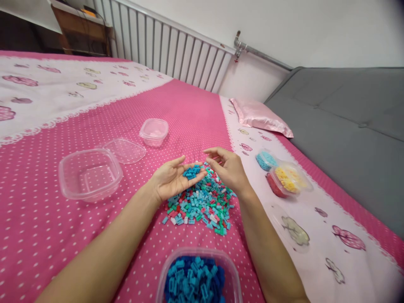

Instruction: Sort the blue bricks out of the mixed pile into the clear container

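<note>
Palm up, my left hand [176,179] carries a small heap of blue toy building bricks [191,171] on its outstretched fingers. Just to its right is my right hand [229,168], fingers loosely bent, with a gap between thumb and fingertips and no brick visible in it. Beneath both hands spreads a pile of mixed bricks [202,204] in light blue, green, red, pink and white, partly covered by the hands. Close to me, a clear tub [238,280] holds many blue bricks [192,280]; its near side is cut off by the frame.
At left stand a clear tub [65,179], a loose clear lid [126,151] and a smaller tub [154,126]. Tubs of light blue bricks [265,160], yellow bricks [285,179] and red bricks [275,185] cluster at right. A pink pillow [260,115] lies by the grey headboard [344,113].
</note>
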{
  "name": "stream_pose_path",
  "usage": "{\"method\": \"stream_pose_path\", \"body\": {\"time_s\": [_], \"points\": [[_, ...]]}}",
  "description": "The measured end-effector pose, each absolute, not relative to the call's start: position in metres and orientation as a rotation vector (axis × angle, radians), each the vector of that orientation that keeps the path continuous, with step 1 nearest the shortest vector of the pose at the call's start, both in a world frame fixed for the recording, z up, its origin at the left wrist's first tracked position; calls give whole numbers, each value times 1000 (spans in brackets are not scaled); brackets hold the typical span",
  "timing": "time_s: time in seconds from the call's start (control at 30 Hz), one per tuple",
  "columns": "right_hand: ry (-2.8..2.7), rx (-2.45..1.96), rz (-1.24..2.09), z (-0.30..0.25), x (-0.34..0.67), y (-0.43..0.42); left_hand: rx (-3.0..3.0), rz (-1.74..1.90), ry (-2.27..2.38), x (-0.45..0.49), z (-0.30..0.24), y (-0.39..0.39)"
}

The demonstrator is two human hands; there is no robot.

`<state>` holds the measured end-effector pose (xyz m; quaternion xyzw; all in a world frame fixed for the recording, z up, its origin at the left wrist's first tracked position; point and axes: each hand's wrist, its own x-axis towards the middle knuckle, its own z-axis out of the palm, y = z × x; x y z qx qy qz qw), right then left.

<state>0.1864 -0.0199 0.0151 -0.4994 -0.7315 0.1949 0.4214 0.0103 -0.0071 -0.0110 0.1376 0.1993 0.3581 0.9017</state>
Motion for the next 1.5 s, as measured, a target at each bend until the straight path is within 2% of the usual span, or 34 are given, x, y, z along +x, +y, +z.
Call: {"method": "stream_pose_path", "body": {"time_s": [0.43, 0.6, 0.7, 0.87, 1.03, 1.27, 1.5], "points": [[-1410, -1524, 273, 0, 191, -39, 255, 988, 663, 5, 8, -15], [-1267, -1677, -59, -37, 216, -84, 230, 1019, 656, -19, 9, -35], [-1273, -1764, -128, -65, 234, -121, 193, 1082, 658, -36, 10, -55], [-1331, -1902, -93, -83, 242, -163, 197, 1110, 676, -55, 18, -93], [-1342, -2007, -82, -81, 238, -166, 238, 1126, 638, -51, 34, -136], [-1295, -2012, -86, -84, 241, -165, 417, 1095, 634, -17, 48, -187], [-1227, -2006, -74, -87, 244, -161, 699, 1125, 819, 31, 33, -208]]}}
